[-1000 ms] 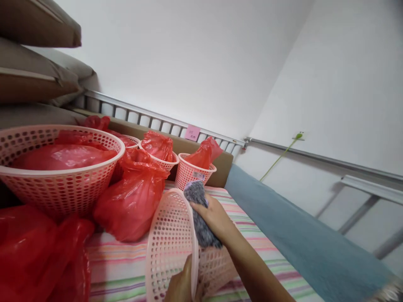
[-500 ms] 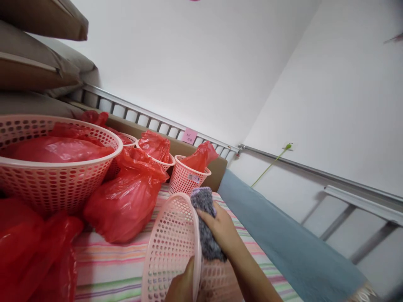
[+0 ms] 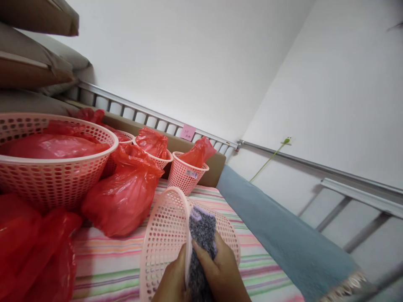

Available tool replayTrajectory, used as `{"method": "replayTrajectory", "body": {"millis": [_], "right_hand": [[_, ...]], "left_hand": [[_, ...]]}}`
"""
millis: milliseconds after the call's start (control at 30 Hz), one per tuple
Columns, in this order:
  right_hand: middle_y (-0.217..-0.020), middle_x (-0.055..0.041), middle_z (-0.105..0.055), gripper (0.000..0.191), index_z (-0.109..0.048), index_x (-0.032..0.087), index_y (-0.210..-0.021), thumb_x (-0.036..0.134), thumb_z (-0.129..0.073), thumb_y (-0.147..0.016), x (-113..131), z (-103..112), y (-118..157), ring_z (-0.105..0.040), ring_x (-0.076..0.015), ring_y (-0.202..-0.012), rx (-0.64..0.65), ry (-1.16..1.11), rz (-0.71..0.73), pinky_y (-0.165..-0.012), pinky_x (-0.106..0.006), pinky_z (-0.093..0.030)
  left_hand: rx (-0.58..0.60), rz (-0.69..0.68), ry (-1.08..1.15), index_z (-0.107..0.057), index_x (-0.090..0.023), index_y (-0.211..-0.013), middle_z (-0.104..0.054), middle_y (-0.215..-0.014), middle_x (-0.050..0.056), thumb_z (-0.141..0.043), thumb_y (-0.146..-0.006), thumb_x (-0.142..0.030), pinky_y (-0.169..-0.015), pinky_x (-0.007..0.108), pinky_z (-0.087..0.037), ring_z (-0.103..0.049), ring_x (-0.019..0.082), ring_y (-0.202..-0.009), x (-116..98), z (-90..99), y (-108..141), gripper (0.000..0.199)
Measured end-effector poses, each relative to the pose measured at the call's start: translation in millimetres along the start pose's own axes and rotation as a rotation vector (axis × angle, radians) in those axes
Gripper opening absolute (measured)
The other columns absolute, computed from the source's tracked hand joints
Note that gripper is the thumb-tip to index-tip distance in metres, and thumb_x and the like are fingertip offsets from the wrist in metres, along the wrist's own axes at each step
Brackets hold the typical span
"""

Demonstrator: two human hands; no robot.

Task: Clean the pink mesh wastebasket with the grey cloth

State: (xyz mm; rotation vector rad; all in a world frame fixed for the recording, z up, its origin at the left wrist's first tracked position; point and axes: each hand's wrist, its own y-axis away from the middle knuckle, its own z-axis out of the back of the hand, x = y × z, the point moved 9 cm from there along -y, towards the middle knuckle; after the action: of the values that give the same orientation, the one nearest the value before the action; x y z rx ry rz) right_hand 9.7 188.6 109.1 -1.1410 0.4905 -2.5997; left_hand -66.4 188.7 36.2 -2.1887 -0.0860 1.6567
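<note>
A pink perforated plastic basket (image 3: 163, 243) lies tipped on its side at the bottom middle, its mouth turned to the left. My left hand (image 3: 173, 274) grips the rim near the lower edge of the view, thumb up against it. In my right hand (image 3: 222, 268) is a dark grey fuzzy cloth (image 3: 201, 228) with a lilac edge, pressed along the outer side of the rim. That hand's thumb lies across the cloth; its other fingers are mostly hidden behind it.
Below is a striped sheet (image 3: 103, 256). A large pink basket (image 3: 56, 180) with a red bag inside stands left, beside a tied red plastic bag (image 3: 122, 201). A smaller basket (image 3: 185, 174) stands behind. A blue cloth-covered edge (image 3: 277, 222) runs along the right wall.
My right hand and the cloth have moved down along the rim, closer to my left hand. The tipped basket has shifted slightly left. The whole view has shifted a little.
</note>
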Motion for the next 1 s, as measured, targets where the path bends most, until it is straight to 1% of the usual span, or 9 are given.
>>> {"method": "replayTrajectory", "body": {"millis": [100,233,333,433,533,633,733,867,1000], "right_hand": [[-0.108,-0.0053,-0.063,0.033,-0.053,0.023,-0.112,0.034,-0.049,-0.081,-1,2,-16,-0.057,-0.0215,-0.100,-0.022,0.019,0.007,-0.087,-0.033,-0.043],[-0.109,-0.0041,-0.063,0.032,-0.054,0.022,-0.110,0.035,-0.048,-0.082,6,-2,-59,-0.057,-0.0200,-0.100,-0.025,0.058,0.047,-0.085,-0.030,-0.043],[-0.104,-0.0051,-0.064,0.031,-0.057,0.020,-0.104,0.038,-0.049,-0.080,7,-13,-88,-0.059,-0.0211,-0.097,0.011,0.084,0.029,-0.082,-0.030,-0.043],[-0.101,-0.0056,-0.065,0.032,-0.058,0.019,-0.102,0.039,-0.051,-0.078,8,-19,-99,-0.059,-0.0216,-0.095,0.019,0.040,0.010,-0.081,-0.031,-0.043],[-0.101,-0.0055,-0.065,0.031,-0.057,0.019,-0.101,0.039,-0.050,-0.079,11,-15,-93,-0.059,-0.0214,-0.095,-0.004,-0.011,0.004,-0.082,-0.031,-0.043],[-0.103,-0.0048,-0.064,0.029,-0.057,0.020,-0.103,0.037,-0.050,-0.080,13,-13,-72,-0.058,-0.0211,-0.096,0.010,-0.032,0.005,-0.083,-0.031,-0.043],[-0.104,-0.0053,-0.063,0.030,-0.055,0.021,-0.106,0.036,-0.049,-0.081,6,-17,-41,-0.057,-0.0207,-0.098,0.020,-0.032,0.009,-0.084,-0.030,-0.043],[-0.097,-0.0084,-0.064,0.031,-0.055,0.019,-0.103,0.038,-0.049,-0.080,-16,-27,-3,-0.059,-0.0222,-0.092,0.034,-0.012,-0.021,-0.080,-0.030,-0.044],[-0.100,-0.0088,-0.063,0.033,-0.055,0.018,-0.106,0.037,-0.050,-0.080,-16,-22,-4,-0.058,-0.0221,-0.093,0.012,-0.040,0.005,-0.081,-0.029,-0.044]], "left_hand": [[0.013,-0.060,-0.111,-0.043,-0.019,-0.128,-0.061,-0.119,0.008,-0.050,-0.062,-0.003,-0.099,0.035,-0.038,-0.053,0.025,-0.111,-5,1.6,-3,0.068],[0.047,-0.009,-0.253,-0.051,-0.016,-0.120,-0.068,-0.106,0.007,-0.052,-0.066,-0.005,-0.093,0.033,-0.044,-0.063,0.022,-0.093,28,17.9,-2,0.056],[-0.009,0.011,-0.283,-0.061,-0.017,-0.110,-0.069,-0.107,0.006,-0.054,-0.071,-0.011,-0.098,0.031,-0.040,-0.060,0.023,-0.104,50,39.2,2,0.040],[-0.061,0.030,-0.295,-0.061,-0.017,-0.111,-0.070,-0.105,0.006,-0.054,-0.073,-0.014,-0.092,0.029,-0.045,-0.061,0.024,-0.103,55,49.7,6,0.039],[-0.029,0.018,-0.311,-0.059,-0.016,-0.114,-0.071,-0.102,0.006,-0.055,-0.071,-0.010,-0.084,0.025,-0.048,-0.065,0.022,-0.092,45,41.3,6,0.043],[-0.034,0.000,-0.283,-0.058,-0.015,-0.114,-0.071,-0.099,0.007,-0.055,-0.072,-0.011,-0.081,0.026,-0.049,-0.065,0.021,-0.087,31,31.1,1,0.043],[-0.052,-0.037,-0.111,-0.057,-0.015,-0.116,-0.070,-0.098,0.009,-0.055,-0.076,-0.018,-0.087,0.032,-0.046,-0.062,0.023,-0.093,15,21.4,-5,0.041],[-0.092,-0.010,0.113,-0.062,-0.016,-0.110,-0.071,-0.091,0.009,-0.043,-0.086,-0.031,-0.092,0.038,-0.043,-0.060,0.026,-0.097,9,18.2,-8,0.035],[-0.023,-0.063,-0.052,-0.058,-0.016,-0.113,-0.069,-0.098,0.009,-0.056,-0.077,-0.021,-0.095,0.035,-0.041,-0.058,0.026,-0.099,9,18.0,-3,0.037]]}}
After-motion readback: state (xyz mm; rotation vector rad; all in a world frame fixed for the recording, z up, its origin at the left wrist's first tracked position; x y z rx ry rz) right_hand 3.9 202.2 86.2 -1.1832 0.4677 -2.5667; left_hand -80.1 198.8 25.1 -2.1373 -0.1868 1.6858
